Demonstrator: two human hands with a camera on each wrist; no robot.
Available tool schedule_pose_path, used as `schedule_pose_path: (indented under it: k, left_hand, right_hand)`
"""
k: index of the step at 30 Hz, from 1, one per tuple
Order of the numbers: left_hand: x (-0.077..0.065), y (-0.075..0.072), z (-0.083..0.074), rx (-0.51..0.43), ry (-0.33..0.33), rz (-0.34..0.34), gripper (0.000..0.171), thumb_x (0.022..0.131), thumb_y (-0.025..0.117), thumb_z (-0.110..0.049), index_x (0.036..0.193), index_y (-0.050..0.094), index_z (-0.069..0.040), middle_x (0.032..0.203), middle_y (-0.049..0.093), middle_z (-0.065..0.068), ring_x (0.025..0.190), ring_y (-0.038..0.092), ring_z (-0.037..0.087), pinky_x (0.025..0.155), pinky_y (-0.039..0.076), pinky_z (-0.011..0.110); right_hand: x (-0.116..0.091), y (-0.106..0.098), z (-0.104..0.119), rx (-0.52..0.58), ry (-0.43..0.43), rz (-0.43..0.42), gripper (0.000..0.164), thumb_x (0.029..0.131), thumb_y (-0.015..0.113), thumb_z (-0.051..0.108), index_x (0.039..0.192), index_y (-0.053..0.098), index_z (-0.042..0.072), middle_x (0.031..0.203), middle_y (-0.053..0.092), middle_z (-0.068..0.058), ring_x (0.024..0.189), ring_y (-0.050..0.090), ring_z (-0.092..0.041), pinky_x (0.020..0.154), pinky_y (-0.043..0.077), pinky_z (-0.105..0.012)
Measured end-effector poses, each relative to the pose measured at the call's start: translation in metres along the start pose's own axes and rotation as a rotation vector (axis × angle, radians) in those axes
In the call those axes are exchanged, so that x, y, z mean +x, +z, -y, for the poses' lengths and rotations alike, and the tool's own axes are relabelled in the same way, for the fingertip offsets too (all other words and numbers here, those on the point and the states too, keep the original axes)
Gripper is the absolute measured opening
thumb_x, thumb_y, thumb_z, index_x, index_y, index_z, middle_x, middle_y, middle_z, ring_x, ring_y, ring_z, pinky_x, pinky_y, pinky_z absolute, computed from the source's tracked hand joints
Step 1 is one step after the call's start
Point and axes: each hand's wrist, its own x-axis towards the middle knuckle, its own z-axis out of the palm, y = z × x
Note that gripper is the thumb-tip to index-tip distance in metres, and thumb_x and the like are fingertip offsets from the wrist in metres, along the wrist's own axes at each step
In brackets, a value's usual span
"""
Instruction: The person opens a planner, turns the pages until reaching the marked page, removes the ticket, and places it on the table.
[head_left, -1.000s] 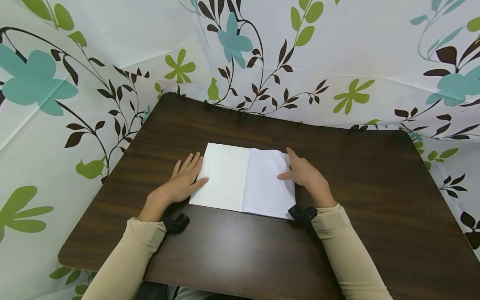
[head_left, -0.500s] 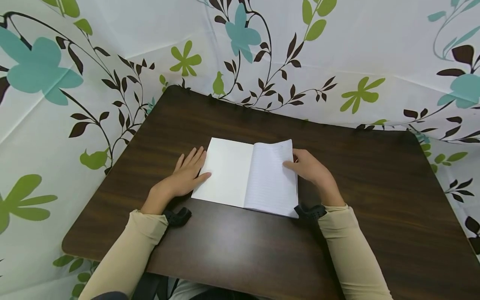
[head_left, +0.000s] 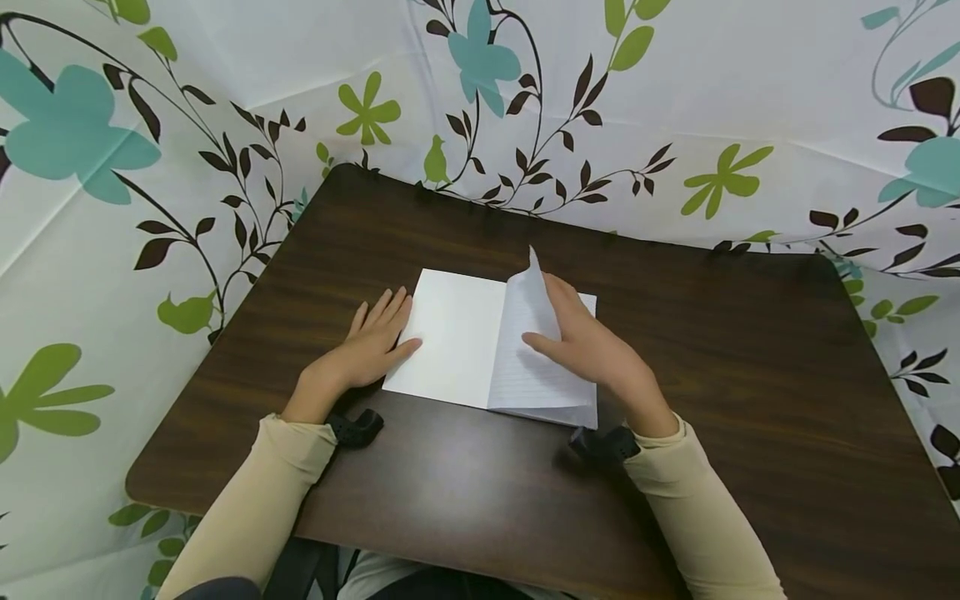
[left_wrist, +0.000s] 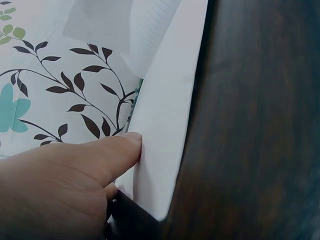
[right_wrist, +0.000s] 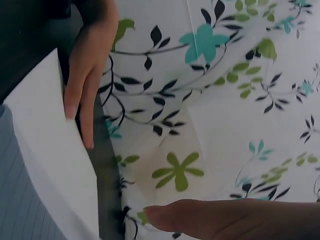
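Observation:
A notebook (head_left: 457, 337) lies spread on the table, a blank white side at left and lined paper at right. My left hand (head_left: 363, 348) rests flat at its left edge, fingers spread, thumb tip over the white side. The left wrist view has that thumb (left_wrist: 125, 152) against the white cover. A lined page (head_left: 525, 304) stands partly lifted, its top corner pointing up. My right hand (head_left: 592, 337) is at this page, fingers partly hidden behind it, thumb stretched out in front. In the right wrist view the right thumb (right_wrist: 175, 216) is straight and apart from the paper.
The dark wooden table (head_left: 750, 400) extends around the notebook on all sides. Behind it and at the left hangs a white cloth (head_left: 637, 100) with leaf and flower prints. A black wrist camera (head_left: 356, 427) sits below the left hand.
My right hand has moved from the notebook's right edge leftward, and the lined page has risen and bent toward the left with it. The left hand has stayed in place.

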Motion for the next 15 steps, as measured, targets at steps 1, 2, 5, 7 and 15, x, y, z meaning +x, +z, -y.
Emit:
schedule_pose_path:
  k: [1,2,5,7,15]
  left_hand:
    - [0.0,0.0,0.0,-0.002,0.001,0.0,0.078,0.112,0.042,-0.04,0.167,0.003,-0.001,0.176,-0.006,0.018,0.163,-0.011,0.04,0.127,-0.012,0.063]
    - [0.0,0.0,0.0,0.0,0.002,0.0,0.078,0.112,0.042,-0.041,0.167,0.003,-0.001,0.176,-0.006,0.018,0.163,-0.012,0.04,0.127,-0.012,0.064]
    - [0.001,0.0,0.0,-0.001,0.003,-0.003,0.078,0.112,0.042,-0.041,0.167,0.003,-0.001,0.176,-0.006,0.018,0.163,-0.011,0.04,0.127,-0.013,0.064]
    - [0.0,-0.001,-0.001,0.0,0.002,-0.004,0.078,0.112,0.042,-0.04,0.167,0.003,-0.001,0.176,-0.006,0.018,0.163,-0.011,0.04,0.127,-0.013,0.063]
    - [0.0,0.0,0.0,-0.005,-0.002,-0.003,0.078,0.112,0.043,-0.041,0.167,0.004,-0.001,0.176,-0.005,0.017,0.163,-0.011,0.039,0.127,-0.013,0.063]
  right_hand:
    - [-0.002,0.001,0.004,-0.014,-0.01,0.011,0.092,0.103,0.064,0.024,0.168,0.001,0.006,0.176,0.002,-0.017,0.164,0.006,-0.033,0.131,0.016,-0.057]
    - [-0.005,0.003,0.008,-0.03,-0.02,0.021,0.093,0.103,0.064,0.025,0.168,-0.001,0.005,0.176,0.0,-0.016,0.165,0.003,-0.032,0.131,0.014,-0.057]
    - [-0.012,0.007,0.018,-0.058,-0.057,0.052,0.094,0.104,0.063,0.028,0.168,-0.002,0.005,0.177,-0.003,-0.013,0.165,-0.001,-0.031,0.132,0.011,-0.057]
    - [-0.016,0.009,0.024,-0.06,-0.104,0.065,0.092,0.104,0.063,0.025,0.168,0.0,0.006,0.177,-0.002,-0.013,0.165,-0.001,-0.032,0.131,0.012,-0.058]
    - [-0.021,0.022,0.042,0.052,-0.259,0.047,0.08,0.096,0.052,0.006,0.168,0.015,0.008,0.177,0.005,-0.012,0.164,0.007,-0.03,0.129,0.019,-0.06]
